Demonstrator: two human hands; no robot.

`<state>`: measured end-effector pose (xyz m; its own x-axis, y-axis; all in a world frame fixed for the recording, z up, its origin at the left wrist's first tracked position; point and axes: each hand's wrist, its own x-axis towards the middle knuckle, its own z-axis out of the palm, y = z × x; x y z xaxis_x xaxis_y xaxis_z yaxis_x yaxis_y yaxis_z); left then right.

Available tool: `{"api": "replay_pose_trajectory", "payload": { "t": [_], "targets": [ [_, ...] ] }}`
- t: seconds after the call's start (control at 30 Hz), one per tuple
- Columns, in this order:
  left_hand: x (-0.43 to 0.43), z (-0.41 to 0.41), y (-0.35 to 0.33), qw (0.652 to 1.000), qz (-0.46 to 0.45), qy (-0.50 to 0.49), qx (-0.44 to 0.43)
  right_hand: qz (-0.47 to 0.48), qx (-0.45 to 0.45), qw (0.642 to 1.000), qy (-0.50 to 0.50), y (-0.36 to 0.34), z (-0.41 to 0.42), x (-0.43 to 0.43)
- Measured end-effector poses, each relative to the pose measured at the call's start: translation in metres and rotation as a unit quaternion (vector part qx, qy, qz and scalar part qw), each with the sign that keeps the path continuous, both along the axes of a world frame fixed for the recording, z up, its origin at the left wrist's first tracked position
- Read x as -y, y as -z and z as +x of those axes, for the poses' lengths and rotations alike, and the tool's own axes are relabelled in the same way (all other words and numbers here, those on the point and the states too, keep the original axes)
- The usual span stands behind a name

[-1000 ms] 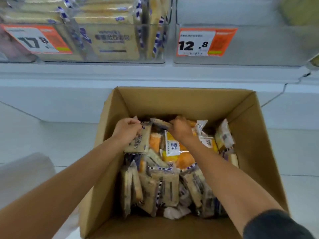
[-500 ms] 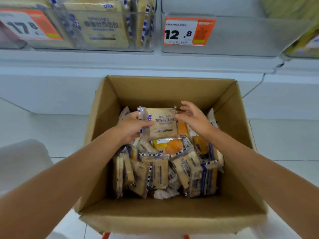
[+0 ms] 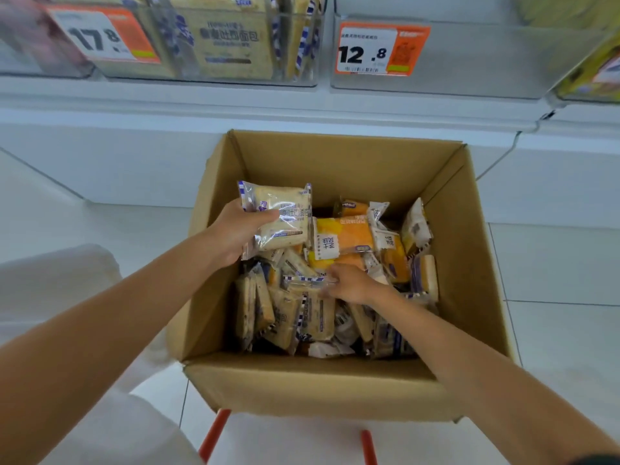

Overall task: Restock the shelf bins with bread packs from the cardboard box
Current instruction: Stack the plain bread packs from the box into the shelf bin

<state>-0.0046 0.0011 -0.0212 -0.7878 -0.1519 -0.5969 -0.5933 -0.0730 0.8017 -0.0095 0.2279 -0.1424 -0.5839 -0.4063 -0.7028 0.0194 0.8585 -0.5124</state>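
An open cardboard box stands below the shelf, filled with several bread packs, pale toast ones and orange ones. My left hand grips a pale toast bread pack and holds it above the box's left side. Lower in the box, my right hand pinches the top edge of another pale pack that stands among the others. Above, a clear shelf bin on the left holds the same toast packs; the bin right of it looks empty.
Orange price tags reading 17.8 and 12.8 hang on the bin fronts. The box rests on a stand with orange legs. White trousers show at lower left; a yellow-packed bin sits at far right. White tiled floor surrounds the box.
My left hand lifted the toast pack up and to the left, holding it alone. My right hand let go of it and dropped down onto another pack in the box.
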Motion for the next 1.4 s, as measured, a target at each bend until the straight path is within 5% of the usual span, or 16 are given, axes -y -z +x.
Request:
{"api": "replay_pose_trajectory", "payload": {
  "t": [0.1, 0.23, 0.43, 0.53, 0.6, 0.7, 0.87, 1.07, 1.4],
  "targets": [
    [0.003, 0.001, 0.001, 1.000, -0.001, -0.008, -0.015, 0.036, -0.061, 0.996, -0.044, -0.001, 0.003, 0.006],
    [0.008, -0.004, 0.002, 0.999, -0.017, -0.018, -0.049, -0.100, -0.015, 0.984, 0.146, -0.046, -0.029, -0.024],
    [-0.008, -0.019, -0.015, 0.988, -0.040, -0.107, -0.104, -0.319, 0.035, 0.878, 0.355, -0.124, -0.079, -0.064],
    [-0.020, -0.025, -0.035, 0.990, 0.067, -0.088, -0.088, -0.392, 0.063, 0.828, 0.396, -0.154, -0.084, -0.046],
    [-0.029, -0.024, -0.049, 0.987, 0.136, -0.027, -0.086, -0.380, 0.055, 0.847, 0.368, -0.167, -0.078, -0.025],
    [-0.027, -0.022, -0.065, 0.989, 0.104, 0.004, -0.107, -0.294, -0.019, 0.917, 0.270, -0.185, -0.070, 0.010],
    [0.022, -0.019, -0.111, 0.989, 0.086, 0.050, -0.112, -0.342, 0.025, 0.913, 0.222, -0.232, -0.075, 0.058],
    [0.092, -0.033, -0.169, 0.971, -0.109, -0.029, -0.212, -0.399, -0.087, 0.883, 0.231, -0.298, -0.087, 0.136],
    [0.214, -0.139, -0.213, 0.894, -0.322, 0.020, -0.311, -0.456, -0.115, 0.842, 0.263, -0.319, -0.194, 0.255]
  ]
}}
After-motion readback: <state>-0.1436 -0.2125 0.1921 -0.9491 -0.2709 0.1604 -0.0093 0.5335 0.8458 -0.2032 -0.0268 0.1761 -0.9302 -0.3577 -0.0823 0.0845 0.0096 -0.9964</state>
